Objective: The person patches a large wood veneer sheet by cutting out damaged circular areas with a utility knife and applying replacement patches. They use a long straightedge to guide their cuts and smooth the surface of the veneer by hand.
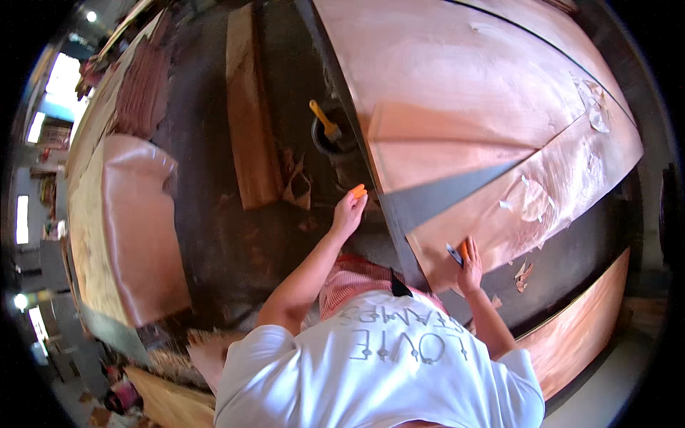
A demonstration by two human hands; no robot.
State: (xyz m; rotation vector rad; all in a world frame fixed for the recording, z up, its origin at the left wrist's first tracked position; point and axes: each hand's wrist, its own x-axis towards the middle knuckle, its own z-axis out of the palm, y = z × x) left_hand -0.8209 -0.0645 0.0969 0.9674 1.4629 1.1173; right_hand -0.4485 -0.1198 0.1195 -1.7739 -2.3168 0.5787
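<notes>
Here, right hand [469, 265] presses utility knife [458, 252] onto veneer sheet [499, 200].

A black pot [330, 137] stands on the dark floor [214, 214] with a yellow-handled brush [325, 120] sticking up out of it. Just left of the pot a long wooden plank [250, 114] lies lengthwise, with torn veneer scraps [296, 182] beside its near end. Further left a curling reddish veneer sheet [139, 228] rests on a pale stack, and a darker ribbed pile [143, 89] lies beyond it. Bright windows [61, 78] show at the far left edge
</notes>
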